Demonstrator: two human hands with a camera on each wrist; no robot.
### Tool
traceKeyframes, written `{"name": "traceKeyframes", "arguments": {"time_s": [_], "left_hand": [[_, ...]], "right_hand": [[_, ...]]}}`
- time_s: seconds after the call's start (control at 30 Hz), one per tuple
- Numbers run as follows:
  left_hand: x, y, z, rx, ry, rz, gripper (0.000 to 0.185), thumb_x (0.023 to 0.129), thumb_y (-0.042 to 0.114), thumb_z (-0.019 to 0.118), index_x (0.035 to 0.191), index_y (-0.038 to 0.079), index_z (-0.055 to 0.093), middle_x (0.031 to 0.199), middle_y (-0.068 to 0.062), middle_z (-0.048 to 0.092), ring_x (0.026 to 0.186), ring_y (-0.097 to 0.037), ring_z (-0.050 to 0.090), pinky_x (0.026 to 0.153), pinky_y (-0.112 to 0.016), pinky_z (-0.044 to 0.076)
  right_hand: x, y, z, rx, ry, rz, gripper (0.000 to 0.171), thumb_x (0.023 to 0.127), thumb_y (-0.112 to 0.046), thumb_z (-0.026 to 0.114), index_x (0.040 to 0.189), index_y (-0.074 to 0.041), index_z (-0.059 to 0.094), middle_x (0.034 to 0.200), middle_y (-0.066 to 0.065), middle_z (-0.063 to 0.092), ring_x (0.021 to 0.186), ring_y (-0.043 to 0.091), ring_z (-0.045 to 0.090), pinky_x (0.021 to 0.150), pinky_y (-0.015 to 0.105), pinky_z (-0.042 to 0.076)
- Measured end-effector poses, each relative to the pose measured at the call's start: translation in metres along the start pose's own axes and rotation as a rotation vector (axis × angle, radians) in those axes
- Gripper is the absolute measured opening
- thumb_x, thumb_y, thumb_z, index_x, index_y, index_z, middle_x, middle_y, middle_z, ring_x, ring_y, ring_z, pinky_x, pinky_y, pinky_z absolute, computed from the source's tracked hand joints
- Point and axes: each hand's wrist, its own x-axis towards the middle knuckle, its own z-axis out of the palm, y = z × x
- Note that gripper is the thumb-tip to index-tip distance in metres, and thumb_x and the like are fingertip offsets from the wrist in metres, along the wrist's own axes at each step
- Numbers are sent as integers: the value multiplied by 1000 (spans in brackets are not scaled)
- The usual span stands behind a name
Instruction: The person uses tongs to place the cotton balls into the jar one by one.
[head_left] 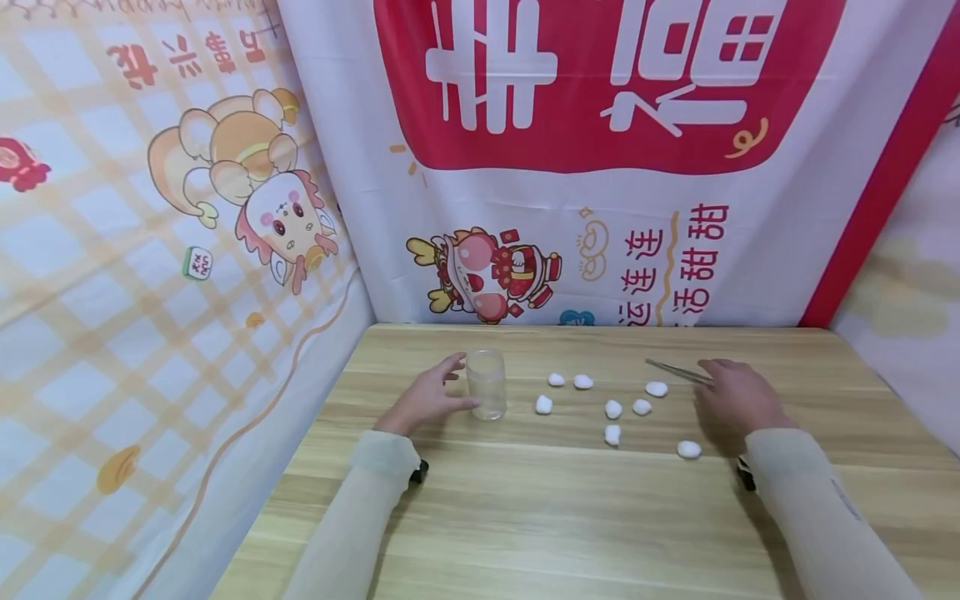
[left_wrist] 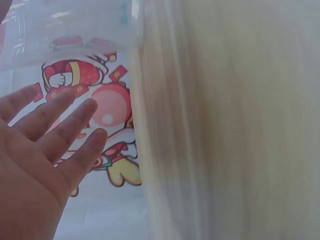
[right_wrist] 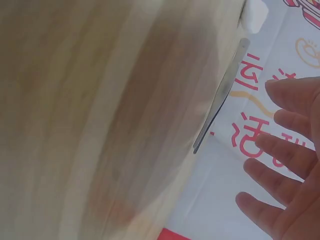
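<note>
A clear cup (head_left: 487, 385) stands upright on the wooden table. Beside its left side my left hand (head_left: 432, 395) reaches with thumb and fingers spread; whether the thumb touches the cup I cannot tell. In the left wrist view the left fingers (left_wrist: 80, 156) are extended and hold nothing. Metal tweezers (right_wrist: 220, 97) lie on the table, also seen as the tweezers (head_left: 675, 371) in the head view. Over their right end is my right hand (head_left: 742, 395). The right wrist view shows its fingers (right_wrist: 272, 180) spread, apart from the tweezers.
Several white cotton balls (head_left: 612, 409) are scattered between the cup and the right hand, one cotton ball (head_left: 689, 450) nearer the front. Printed cloth (head_left: 330, 250) hangs behind the table's back edge and along the left side.
</note>
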Motion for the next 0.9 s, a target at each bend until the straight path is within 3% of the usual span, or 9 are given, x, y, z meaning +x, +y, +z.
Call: {"name": "traceKeyframes", "arguments": {"time_s": [0.17, 0.43, 0.7, 0.9], "left_hand": [[8, 1, 7, -119, 11, -30, 95, 72, 45, 85, 150, 24, 35, 140, -1, 50, 122, -28, 51, 98, -51, 44], [15, 4, 11, -203, -1, -50, 93, 71, 53, 82, 148, 23, 38, 136, 0, 52, 121, -26, 52, 98, -47, 46], [15, 3, 18, -233, -18, -39, 70, 79, 41, 80, 139, 25, 47, 134, 4, 53, 121, -24, 52, 100, -46, 44], [15, 1, 21, -268, -29, -35, 67, 79, 40, 81, 136, 29, 48, 130, 6, 56, 122, -23, 51, 102, -46, 42]], "right_hand": [[11, -3, 3, 16, -4, -28, 50, 93, -20, 61, 134, 6, 51, 129, 31, 54, 116, 52, 48, 97, 65, 36], [32, -6, 5, 30, -35, -25, 50, 91, -16, 66, 135, 4, 52, 129, 29, 55, 116, 50, 50, 96, 64, 37], [42, -8, 7, 40, -25, -28, 49, 91, -15, 66, 134, 5, 53, 130, 30, 54, 116, 51, 49, 96, 65, 37], [46, -6, 13, 23, -35, -43, 46, 89, -13, 68, 130, 5, 56, 125, 30, 57, 111, 51, 52, 93, 64, 40]]}}
